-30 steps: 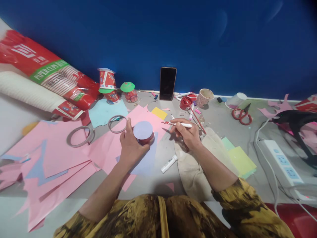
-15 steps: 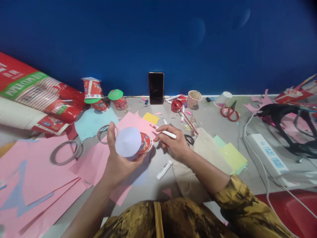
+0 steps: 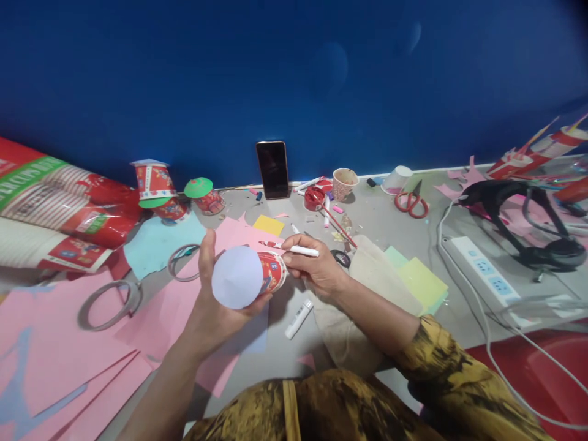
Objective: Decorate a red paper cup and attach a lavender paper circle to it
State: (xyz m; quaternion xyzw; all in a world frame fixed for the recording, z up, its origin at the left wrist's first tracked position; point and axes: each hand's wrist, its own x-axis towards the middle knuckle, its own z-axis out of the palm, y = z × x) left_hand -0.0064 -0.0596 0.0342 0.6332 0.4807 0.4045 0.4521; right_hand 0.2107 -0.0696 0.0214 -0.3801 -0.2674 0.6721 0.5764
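Observation:
My left hand [image 3: 212, 306] grips a red paper cup [image 3: 271, 271] lying on its side, lifted off the table, with a pale lilac paper disc [image 3: 237, 277] on its base facing me. My right hand [image 3: 316, 268] is closed round a white marker [image 3: 296, 249], its red tip pointing left just above the cup's rim. The right fingers touch the cup's open end. Under the hands lie pink paper sheets [image 3: 179, 306] and a lilac sheet [image 3: 250, 334].
A white glue stick [image 3: 298, 318] lies by my right wrist. Tape rings [image 3: 109, 304] [image 3: 182, 262], decorated cups [image 3: 153, 187], a phone [image 3: 272, 169] against the blue wall, red scissors [image 3: 410, 201], a power strip [image 3: 478, 271] with cables, and sleeves of paper cups [image 3: 55, 208] at left.
My left hand lifted the cup off the table and tipped it so the disc faces me. My right hand brought the marker leftward to the cup's rim. The view shifted rightward.

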